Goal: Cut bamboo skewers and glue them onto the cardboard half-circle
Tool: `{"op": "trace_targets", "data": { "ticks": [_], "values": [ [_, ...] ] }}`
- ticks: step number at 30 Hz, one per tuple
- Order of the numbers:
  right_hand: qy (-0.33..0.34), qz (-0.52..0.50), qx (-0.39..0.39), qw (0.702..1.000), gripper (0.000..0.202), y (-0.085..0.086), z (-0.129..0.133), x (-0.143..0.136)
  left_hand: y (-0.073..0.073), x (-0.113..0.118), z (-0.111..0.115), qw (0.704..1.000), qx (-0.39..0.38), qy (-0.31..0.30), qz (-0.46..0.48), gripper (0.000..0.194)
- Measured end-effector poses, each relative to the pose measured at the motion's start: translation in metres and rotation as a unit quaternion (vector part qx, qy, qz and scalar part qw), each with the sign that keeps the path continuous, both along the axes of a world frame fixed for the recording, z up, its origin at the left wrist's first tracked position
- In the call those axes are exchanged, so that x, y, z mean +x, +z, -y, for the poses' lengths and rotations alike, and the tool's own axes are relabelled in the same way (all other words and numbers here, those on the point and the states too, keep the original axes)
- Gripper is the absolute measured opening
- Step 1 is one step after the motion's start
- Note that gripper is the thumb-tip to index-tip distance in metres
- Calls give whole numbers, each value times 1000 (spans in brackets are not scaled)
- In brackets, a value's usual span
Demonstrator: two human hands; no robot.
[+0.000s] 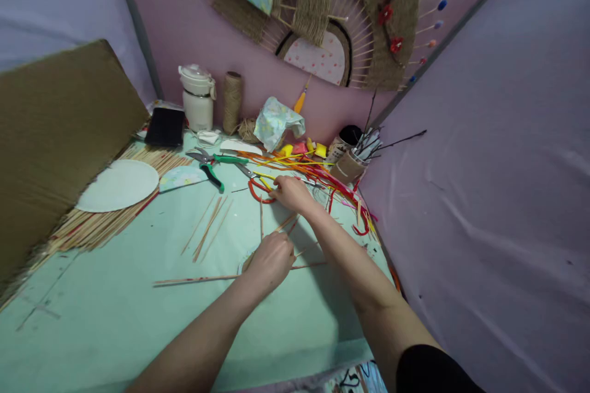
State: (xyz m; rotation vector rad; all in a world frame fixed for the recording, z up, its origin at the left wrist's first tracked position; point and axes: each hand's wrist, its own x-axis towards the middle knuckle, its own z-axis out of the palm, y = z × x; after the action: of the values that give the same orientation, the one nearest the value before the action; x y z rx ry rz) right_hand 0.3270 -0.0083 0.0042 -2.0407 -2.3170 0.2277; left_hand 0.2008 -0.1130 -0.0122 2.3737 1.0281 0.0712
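Note:
My right hand point(292, 194) is closed with its fingertips at the handles of red-handled scissors point(253, 191), which lie on the table. A yellow loop point(264, 175) shows beside those handles. Nearer me, my left hand point(271, 258) is curled down over a small flat piece point(246, 263) on the tabletop. Thin wooden sticks stick out around it, one long stick point(198, 281) to the left and another stick point(262, 218) away from me. What its fingers grip is hidden beneath the hand. Several loose sticks point(209, 227) lie to the left.
Green-handled pliers point(212, 173) lie beyond the loose sticks. Coloured pipe cleaners point(318, 173) spread along the back right, by a container with twigs point(351, 166). A white oval point(120, 185) rests on many sticks point(99, 224) at left, under a leaning brown board point(59, 129). A twine spool point(232, 101) stands behind.

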Motion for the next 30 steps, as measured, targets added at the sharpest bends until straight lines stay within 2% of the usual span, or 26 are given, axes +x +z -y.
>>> {"op": "trace_targets", "data": {
  "ticks": [3, 8, 15, 20, 24, 27, 30],
  "values": [
    [-10, 10, -23, 1000, 40, -7, -13, -10, 0, 0, 0, 1000, 4, 4, -5, 23],
    [4, 13, -47, 999, 32, -13, -23, -12, -3, -1, 1, 1000, 5, 14, 1, 22],
    [0, 28, -22, 999, 21, -4, -9, 17, -1, -1, 1, 1000, 2, 0, 2, 24],
    [-33, 29, -1, 999, 21, 9, 24, 62, 1, -1, 0, 1000, -4, 1, 5, 25],
    [-95, 37, 0, 995, 17, 16, 63, 102, 2, -1, 0, 1000, -13, 7, 3, 26],
    [-146, 46, -13, 988, 16, 14, 95, 122, 3, 0, 0, 1000, -18, 8, 0, 27],
    [-188, 57, -19, 980, 18, 6, 121, 125, 1, 0, 0, 1000, -20, 8, 12, 26]
  ]
}}
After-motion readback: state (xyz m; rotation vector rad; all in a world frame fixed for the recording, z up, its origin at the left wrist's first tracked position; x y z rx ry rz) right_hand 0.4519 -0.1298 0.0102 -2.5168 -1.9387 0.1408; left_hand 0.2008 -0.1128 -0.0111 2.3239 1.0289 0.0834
